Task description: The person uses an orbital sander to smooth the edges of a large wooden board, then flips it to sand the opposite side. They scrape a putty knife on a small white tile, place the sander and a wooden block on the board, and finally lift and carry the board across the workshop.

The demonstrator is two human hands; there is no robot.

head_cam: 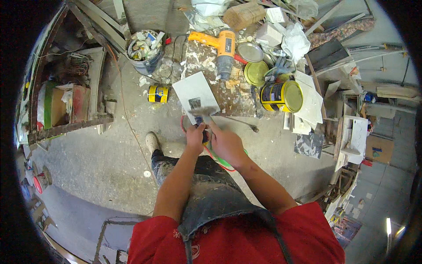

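Observation:
My left hand (196, 135) is closed on a dark handle (198, 120) just below a white flat board (194, 89). To its right, my right hand (226, 142) grips what looks like a putty knife (207, 114), its blurred blade against the board's lower edge. A small dark square patch (195, 103) shows on the board. Beyond the hands, an orange heat gun (226, 46) lies on a stained worktop (201, 59). A large yellow and black can (280, 95) lies on its side at the worktop's right, near round metal lids (256, 73).
A smaller yellow and black can (158, 94) and a bucket full of scraps (145, 49) are at the left. An orange cable (123, 99) runs along the floor. White sheets (308, 95) lean at the right. A thin long-handled tool (242, 122) juts from the worktop's front edge.

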